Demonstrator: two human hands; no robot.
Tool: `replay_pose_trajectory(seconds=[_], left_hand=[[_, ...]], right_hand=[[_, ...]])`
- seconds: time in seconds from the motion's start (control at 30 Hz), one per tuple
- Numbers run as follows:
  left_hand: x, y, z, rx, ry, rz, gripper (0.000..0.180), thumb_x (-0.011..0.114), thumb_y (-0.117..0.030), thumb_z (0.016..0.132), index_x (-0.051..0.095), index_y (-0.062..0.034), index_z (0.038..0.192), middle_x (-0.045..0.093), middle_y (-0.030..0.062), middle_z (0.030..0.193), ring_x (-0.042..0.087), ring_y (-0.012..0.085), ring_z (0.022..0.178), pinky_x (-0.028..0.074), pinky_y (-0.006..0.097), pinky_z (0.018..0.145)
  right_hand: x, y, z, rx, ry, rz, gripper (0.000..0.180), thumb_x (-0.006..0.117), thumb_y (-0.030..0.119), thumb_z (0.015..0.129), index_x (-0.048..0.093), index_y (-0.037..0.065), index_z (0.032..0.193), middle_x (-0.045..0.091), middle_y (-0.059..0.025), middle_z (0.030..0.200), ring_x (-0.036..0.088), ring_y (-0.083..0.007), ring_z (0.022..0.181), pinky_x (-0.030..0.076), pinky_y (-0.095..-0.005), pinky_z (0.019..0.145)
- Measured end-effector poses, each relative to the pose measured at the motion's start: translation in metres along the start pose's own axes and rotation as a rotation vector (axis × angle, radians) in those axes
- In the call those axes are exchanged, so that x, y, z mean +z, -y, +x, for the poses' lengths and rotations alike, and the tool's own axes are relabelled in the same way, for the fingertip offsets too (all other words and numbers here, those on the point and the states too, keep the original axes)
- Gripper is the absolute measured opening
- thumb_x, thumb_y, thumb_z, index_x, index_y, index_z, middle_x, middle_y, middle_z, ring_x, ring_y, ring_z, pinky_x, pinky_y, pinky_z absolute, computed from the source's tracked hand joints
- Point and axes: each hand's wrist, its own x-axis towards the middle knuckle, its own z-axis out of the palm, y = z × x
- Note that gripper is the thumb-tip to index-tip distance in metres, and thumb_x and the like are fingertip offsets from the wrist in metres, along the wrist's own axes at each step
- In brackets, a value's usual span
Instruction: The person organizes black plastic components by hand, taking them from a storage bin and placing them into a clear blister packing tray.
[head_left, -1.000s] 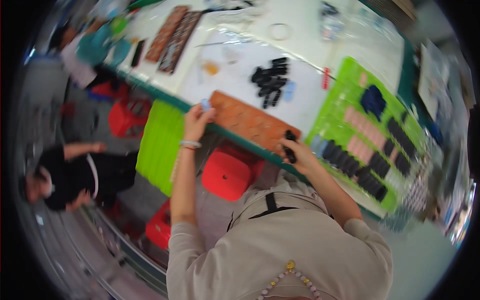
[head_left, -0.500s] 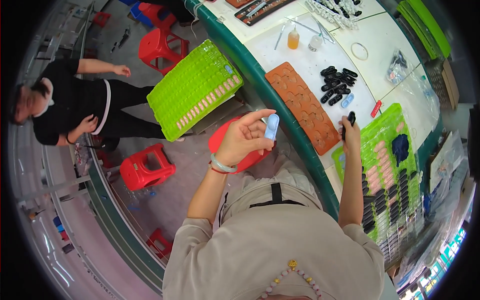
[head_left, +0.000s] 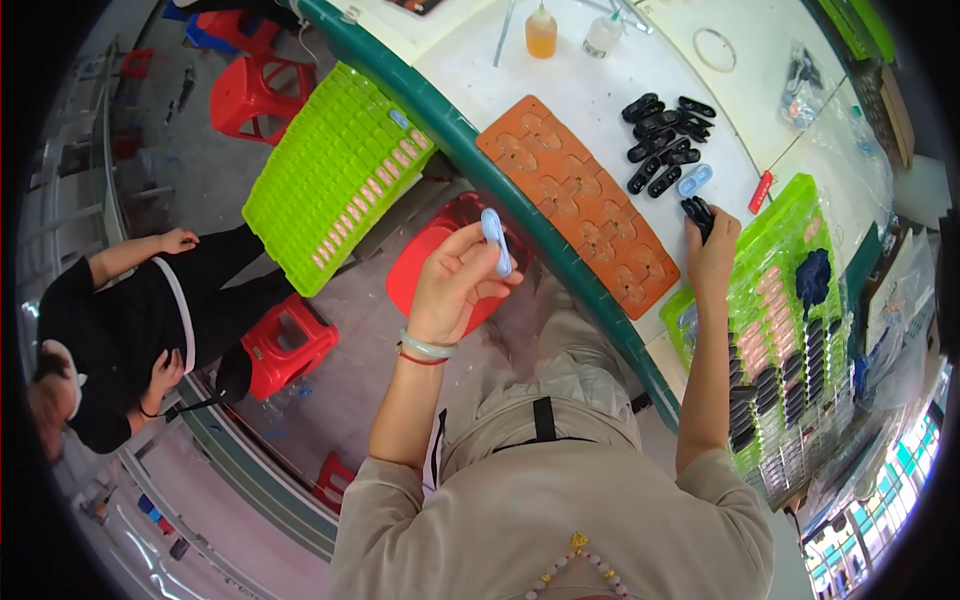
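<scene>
A light-blue oval plastic piece stands up between the thumb and fingers of my left hand, above the red stool beside the table. My right hand is over the white tabletop, closed on black oval pieces; how many is hard to make out. Just beyond it lies a loose pile of black oval pieces. Another light-blue piece rests at the near edge of that pile. An orange-brown mat with moulded hollows lies left of my right hand, along the table's green edge.
To the right, a green tray holds rows of pink and black pieces. Another green tray stands left of the table. Red stools are on the floor, and a person is at far left. Bottles and a red tool lie farther back.
My head view has shifted, so the table sits farther left and higher. The left hand has turned the light-blue piece more edge-on. My right hand's black pieces have come near the pile.
</scene>
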Motion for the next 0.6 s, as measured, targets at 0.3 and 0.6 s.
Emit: replay_pose_trajectory(seconds=[0.3,0.6], left_hand=[[0.010,-0.007,0.007,0.009,0.032,-0.089,0.021,0.047,-0.012,0.086,0.053,0.0000,0.102,0.060,0.0065,0.085,0.060,0.0121,0.075,0.051,0.022,0.061],[-0.065,0.027,-0.082,0.101,-0.407,-0.307,0.013,0.055,-0.015,0.080,0.054,-0.0030,0.084,0.059,0.0072,0.080,0.058,0.0147,0.073,0.048,0.026,0.066]], right_hand=[[-0.004,0.000,-0.002,-0.055,0.066,0.035,0.029,0.057,0.008,0.075,0.052,0.003,0.103,0.045,-0.0169,0.099,0.048,-0.0316,0.090,0.039,-0.0339,0.079],[0.003,0.000,-0.012,-0.174,0.118,-0.068,0.040,0.056,0.009,0.077,0.045,0.006,0.115,0.041,-0.0188,0.103,0.047,-0.0339,0.090,0.039,-0.0365,0.079]])
